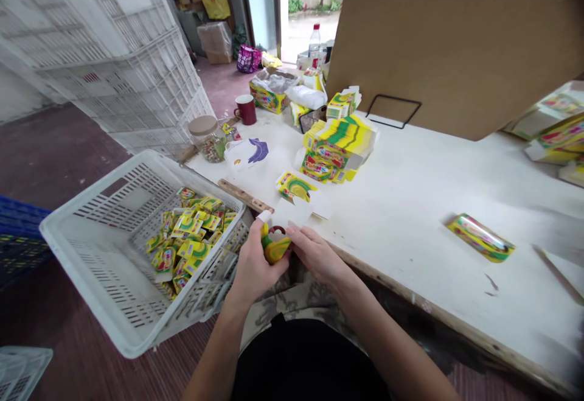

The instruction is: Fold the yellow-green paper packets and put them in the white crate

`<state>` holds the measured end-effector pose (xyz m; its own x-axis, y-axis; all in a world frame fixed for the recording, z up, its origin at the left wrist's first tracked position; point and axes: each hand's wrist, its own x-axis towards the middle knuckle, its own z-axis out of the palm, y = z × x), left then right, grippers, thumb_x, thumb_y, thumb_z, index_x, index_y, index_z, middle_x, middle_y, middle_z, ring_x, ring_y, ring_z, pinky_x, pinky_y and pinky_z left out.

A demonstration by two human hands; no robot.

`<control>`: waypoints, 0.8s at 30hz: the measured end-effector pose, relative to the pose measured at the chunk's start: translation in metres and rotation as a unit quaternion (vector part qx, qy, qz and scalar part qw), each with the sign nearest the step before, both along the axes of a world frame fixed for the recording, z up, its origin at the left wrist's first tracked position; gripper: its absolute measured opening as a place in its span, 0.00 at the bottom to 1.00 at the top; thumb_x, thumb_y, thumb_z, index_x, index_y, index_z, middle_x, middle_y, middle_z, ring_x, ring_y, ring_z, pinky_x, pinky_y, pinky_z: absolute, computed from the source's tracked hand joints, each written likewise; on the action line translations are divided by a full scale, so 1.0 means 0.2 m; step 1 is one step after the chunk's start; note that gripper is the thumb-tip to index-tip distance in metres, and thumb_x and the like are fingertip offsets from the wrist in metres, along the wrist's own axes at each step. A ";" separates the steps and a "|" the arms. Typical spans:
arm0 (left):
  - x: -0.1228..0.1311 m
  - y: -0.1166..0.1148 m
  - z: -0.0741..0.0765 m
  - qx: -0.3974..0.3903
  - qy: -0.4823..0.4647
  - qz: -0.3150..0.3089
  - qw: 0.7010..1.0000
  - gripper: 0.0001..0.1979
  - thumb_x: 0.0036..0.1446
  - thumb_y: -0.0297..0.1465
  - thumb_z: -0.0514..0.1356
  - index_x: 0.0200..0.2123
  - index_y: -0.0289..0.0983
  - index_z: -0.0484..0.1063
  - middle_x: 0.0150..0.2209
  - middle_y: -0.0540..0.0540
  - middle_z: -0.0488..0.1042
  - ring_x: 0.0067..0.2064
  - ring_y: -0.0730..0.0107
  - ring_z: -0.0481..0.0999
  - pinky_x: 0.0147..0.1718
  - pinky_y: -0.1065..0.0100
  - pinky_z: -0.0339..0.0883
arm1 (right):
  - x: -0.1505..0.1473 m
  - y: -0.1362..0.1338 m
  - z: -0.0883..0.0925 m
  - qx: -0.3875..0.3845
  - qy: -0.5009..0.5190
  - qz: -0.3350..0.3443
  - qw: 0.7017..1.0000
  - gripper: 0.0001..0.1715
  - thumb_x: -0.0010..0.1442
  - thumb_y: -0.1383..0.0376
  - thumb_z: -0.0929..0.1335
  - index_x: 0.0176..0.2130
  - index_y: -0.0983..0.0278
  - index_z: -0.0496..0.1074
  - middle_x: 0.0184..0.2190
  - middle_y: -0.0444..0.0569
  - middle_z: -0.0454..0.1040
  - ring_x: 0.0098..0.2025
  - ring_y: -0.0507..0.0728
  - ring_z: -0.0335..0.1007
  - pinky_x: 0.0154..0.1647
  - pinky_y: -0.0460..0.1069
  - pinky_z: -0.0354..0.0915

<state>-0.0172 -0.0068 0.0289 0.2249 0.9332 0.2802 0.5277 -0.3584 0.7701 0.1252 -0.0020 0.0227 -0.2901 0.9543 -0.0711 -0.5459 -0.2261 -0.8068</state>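
Note:
At the table's front edge, both my hands hold one small yellow and green carton (275,250), squeezed so that its top gapes. My left hand (256,267) wraps its side, the thumb at the front. My right hand (316,254) pinches the white flap at its right edge; some fingertips are hidden. Something reddish-brown shows inside the opening. Just beyond lies a flat printed carton (294,187), and behind that a fanned stack of cartons (337,148). On my left, a white plastic crate (98,285) holds a heap of small yellow boxes (187,240).
The white table (392,200) carries a jar (207,139), a dark red mug (247,110), a printed box (269,98) and a curled carton (481,237). Stacked white crates (132,66) rise at left. A large cardboard sheet (447,42) stands at the back right.

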 end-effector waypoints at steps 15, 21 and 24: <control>0.02 -0.02 0.00 0.057 0.027 -0.020 0.998 0.30 0.53 0.32 0.62 0.57 0.39 0.54 0.48 0.42 0.68 0.48 0.62 0.73 0.47 0.63 0.69 | 0.03 -0.01 0.03 -0.032 0.034 0.031 0.998 0.25 0.52 0.57 0.74 0.49 0.61 0.74 0.47 0.49 0.77 0.52 0.60 0.71 0.60 0.56 0.60; 0.00 -0.01 0.00 0.023 0.010 -0.012 1.000 0.30 0.51 0.31 0.62 0.54 0.39 0.53 0.46 0.43 0.69 0.45 0.63 0.74 0.44 0.63 0.70 | 0.06 -0.02 0.05 0.094 -0.091 0.010 0.991 0.24 0.61 0.53 0.67 0.54 0.60 0.71 0.53 0.49 0.74 0.56 0.61 0.68 0.61 0.58 0.59; -0.01 0.00 0.00 -0.027 0.018 -0.018 0.999 0.32 0.49 0.31 0.62 0.55 0.38 0.51 0.44 0.44 0.69 0.42 0.63 0.75 0.41 0.62 0.71 | 0.07 -0.03 0.07 0.206 -0.232 -0.012 0.951 0.30 0.62 0.59 0.67 0.62 0.56 0.62 0.61 0.47 0.66 0.62 0.61 0.61 0.65 0.58 0.55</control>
<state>-0.0187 -0.0068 0.0285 0.2669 0.9382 0.2201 0.5433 -0.3352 0.7697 0.1382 -0.0082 0.0375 -0.2962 0.9350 0.1949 -0.1106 0.1691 -0.9794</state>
